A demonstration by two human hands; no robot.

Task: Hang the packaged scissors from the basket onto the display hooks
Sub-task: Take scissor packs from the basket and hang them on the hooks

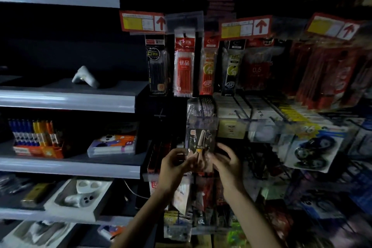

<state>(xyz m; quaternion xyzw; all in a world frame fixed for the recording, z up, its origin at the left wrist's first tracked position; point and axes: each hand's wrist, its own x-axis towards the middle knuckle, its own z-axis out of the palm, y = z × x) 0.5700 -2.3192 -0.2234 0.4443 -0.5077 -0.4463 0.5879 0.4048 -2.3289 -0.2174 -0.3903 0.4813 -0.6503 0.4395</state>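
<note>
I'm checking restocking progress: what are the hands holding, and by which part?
The packaged scissors, gripped at its bottom end: the left hand on the lower left edge, the right hand on the lower right edge.

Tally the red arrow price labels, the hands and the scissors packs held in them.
Red-and-yellow paper price labels with red arrows: 3
Left hand, right hand: 2
Clear plastic pack of scissors, held: 1
Total: 6
</note>
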